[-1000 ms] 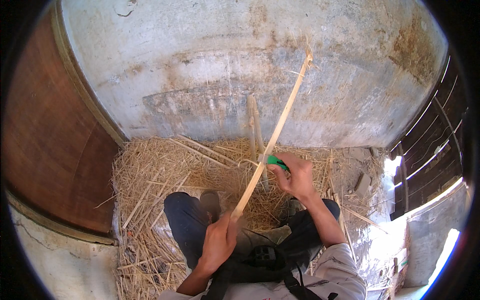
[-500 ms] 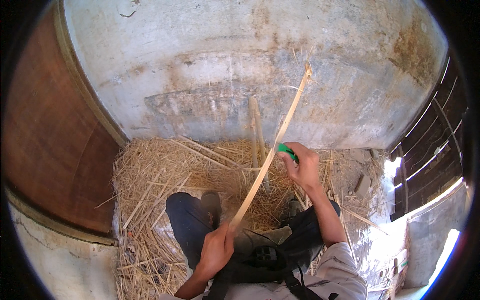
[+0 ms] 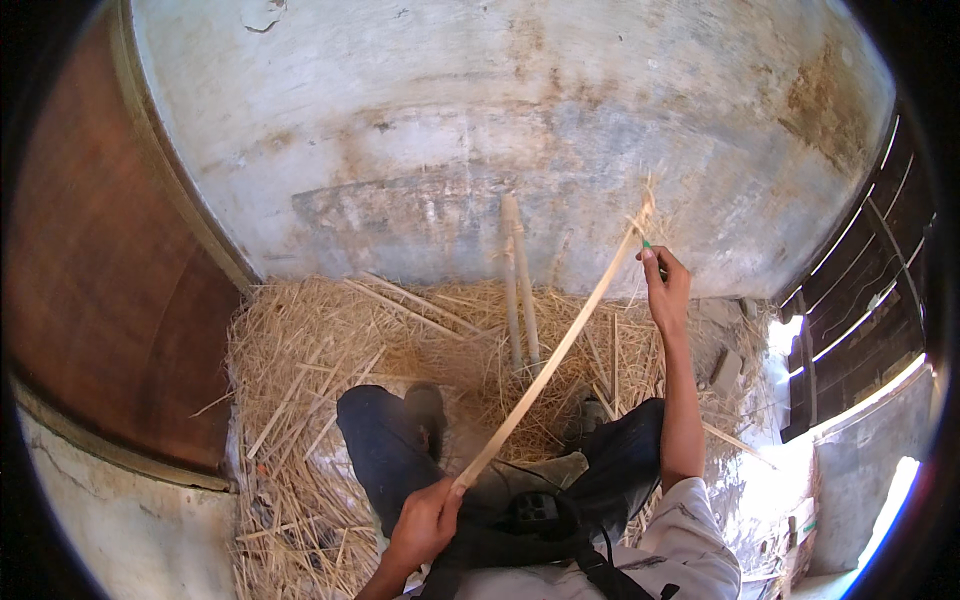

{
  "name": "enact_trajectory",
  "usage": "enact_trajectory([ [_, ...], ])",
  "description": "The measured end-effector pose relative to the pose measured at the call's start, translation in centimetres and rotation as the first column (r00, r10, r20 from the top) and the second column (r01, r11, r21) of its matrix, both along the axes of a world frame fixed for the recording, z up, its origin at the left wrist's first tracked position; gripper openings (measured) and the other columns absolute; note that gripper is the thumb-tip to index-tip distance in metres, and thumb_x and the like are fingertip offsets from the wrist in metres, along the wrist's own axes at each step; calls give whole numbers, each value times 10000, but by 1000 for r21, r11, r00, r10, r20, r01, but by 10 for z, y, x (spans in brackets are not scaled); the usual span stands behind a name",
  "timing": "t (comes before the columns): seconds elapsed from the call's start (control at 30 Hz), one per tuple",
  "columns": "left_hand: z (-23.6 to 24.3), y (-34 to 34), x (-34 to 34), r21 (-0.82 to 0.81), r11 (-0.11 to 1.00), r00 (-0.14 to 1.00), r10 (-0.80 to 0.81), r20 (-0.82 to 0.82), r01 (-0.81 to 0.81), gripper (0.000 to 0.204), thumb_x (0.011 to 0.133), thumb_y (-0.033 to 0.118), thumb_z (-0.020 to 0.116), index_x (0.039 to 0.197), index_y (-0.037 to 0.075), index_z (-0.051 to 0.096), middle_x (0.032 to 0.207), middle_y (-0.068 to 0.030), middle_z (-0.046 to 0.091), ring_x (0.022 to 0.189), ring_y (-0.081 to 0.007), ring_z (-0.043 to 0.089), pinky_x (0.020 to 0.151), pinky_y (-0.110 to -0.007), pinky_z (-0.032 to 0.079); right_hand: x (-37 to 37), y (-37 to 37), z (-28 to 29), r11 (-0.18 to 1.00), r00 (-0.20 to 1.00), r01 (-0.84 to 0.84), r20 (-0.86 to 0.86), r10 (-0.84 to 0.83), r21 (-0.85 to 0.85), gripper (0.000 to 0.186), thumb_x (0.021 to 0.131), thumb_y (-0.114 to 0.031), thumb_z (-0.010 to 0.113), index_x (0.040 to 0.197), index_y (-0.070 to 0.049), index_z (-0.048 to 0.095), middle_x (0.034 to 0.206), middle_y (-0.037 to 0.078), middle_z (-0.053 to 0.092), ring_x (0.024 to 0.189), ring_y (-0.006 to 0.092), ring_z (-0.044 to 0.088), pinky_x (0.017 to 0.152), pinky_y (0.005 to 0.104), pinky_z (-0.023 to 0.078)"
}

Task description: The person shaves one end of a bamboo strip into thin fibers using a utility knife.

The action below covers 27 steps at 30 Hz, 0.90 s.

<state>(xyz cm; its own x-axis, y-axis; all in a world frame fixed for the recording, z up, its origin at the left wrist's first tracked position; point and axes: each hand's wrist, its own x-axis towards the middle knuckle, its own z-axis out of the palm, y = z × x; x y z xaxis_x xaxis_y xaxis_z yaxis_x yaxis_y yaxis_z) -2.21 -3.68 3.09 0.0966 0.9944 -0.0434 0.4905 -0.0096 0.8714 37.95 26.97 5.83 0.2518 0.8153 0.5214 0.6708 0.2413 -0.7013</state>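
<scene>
My left hand (image 3: pixel 425 522) grips the lower end of a long, pale bamboo or wood strip (image 3: pixel 545 372), which slants up and away to the right. My right hand (image 3: pixel 668 288) is pinched round a small green tool (image 3: pixel 647 244), mostly hidden by the fingers, right beside the strip's far end. That end is frayed into thin, curled shavings (image 3: pixel 645 208). My legs (image 3: pixel 375 440) are bent on either side below the strip.
A stained pale wall (image 3: pixel 420 130) stands ahead, with two poles (image 3: pixel 514 285) upright before it. Straw and loose strips (image 3: pixel 290 430) cover the floor. A brown wooden panel (image 3: pixel 130 280) is at left, dark slats (image 3: pixel 855 320) at right and a small block (image 3: pixel 726 370) on the floor.
My right hand with the green tool has moved up and away along the strip to its frayed end. The strip's far end has dropped lower and swung right.
</scene>
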Motion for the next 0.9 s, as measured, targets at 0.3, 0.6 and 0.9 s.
enact_trajectory([
  [0.3,-2,33,0,88,976,976,192,106,-201,379,1176,233,571,1387,-55,696,945,-169,734,878,-223,702,813,-395,546,12,-13,-45,807,759,194,607,238,-558,903,819,-454,952,1577,-223,519,1046,189,810,1100,405,776,904,549,615],
  [0.6,-7,66,2,311,913,960,219,172,-264,367,1085,134,723,1408,-40,710,997,-158,728,878,-188,670,778,-331,531,-36,-37,14,940,957,-203,147,249,-276,453,1045,-388,756,1413,-158,629,878,196,741,837,383,735,800,460,571],
  [0.9,6,80,26,257,947,961,127,247,-191,365,1075,89,715,1417,-37,705,1047,-178,749,930,-200,690,858,-338,542,-122,-97,-2,766,766,-627,290,574,142,279,1018,-293,801,1136,-47,743,933,127,732,753,342,739,657,444,576],
])
